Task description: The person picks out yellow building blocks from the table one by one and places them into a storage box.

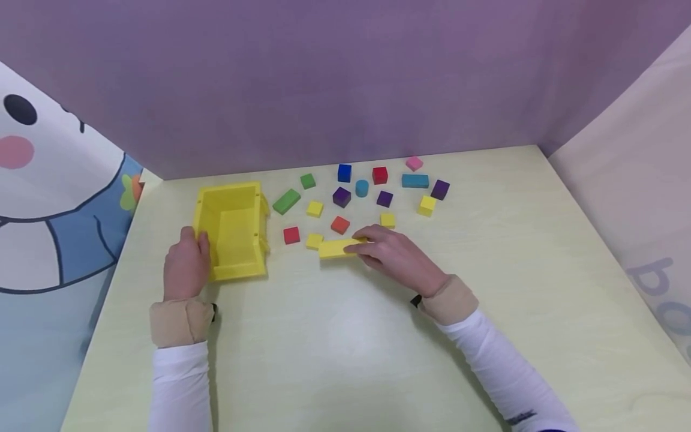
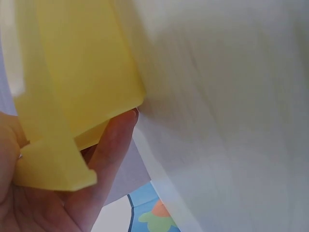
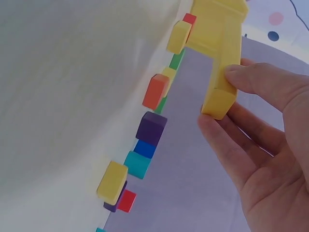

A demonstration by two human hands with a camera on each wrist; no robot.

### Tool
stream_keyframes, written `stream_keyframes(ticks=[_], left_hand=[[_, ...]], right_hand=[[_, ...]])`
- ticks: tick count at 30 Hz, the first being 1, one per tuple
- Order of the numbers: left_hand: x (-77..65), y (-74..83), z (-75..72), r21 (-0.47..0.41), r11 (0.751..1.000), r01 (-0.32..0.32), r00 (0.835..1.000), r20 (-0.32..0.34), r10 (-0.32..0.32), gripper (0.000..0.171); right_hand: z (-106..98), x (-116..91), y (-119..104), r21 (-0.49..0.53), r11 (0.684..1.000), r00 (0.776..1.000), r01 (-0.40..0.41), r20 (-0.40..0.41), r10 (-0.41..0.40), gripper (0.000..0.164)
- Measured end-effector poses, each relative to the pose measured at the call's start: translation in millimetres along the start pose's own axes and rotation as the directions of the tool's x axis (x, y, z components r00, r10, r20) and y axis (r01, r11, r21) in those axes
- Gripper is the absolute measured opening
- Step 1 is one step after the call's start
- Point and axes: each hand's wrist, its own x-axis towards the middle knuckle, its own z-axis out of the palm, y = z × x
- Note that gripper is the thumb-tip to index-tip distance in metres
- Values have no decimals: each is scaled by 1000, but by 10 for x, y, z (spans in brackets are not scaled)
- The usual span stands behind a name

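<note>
My left hand (image 1: 185, 264) grips the left wall of a yellow plastic bin (image 1: 237, 228) on the table. In the left wrist view the thumb lies on one side of the bin's rim (image 2: 53, 164) and a finger (image 2: 113, 150) on the outside. Between thumb and fingers, my right hand (image 1: 396, 255) pinches a long yellow block (image 1: 335, 248) by its right end. The right wrist view shows this yellow block (image 3: 224, 87) held above the table, overlapping the bin there. Close to it lie a yellow cube (image 1: 314, 241) and an orange-red cube (image 1: 340, 225).
Several blocks spread across the back of the table (image 1: 345, 360), among them a green block (image 1: 287, 201), a blue cube (image 1: 344, 173), a teal bar (image 1: 415, 180) and a pink block (image 1: 414, 163). Right of the bin sits a red cube (image 1: 291, 235). A purple backdrop (image 1: 345, 84) rises behind.
</note>
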Motion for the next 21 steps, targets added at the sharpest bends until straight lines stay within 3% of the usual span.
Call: stream_keyframes(ticks=[21], left_hand=[[-11,7,-8,-2,1000,-20,999,-28,20,47]], right_hand=[[-2,279,-205,38,999,999,38,-1,-38,32]])
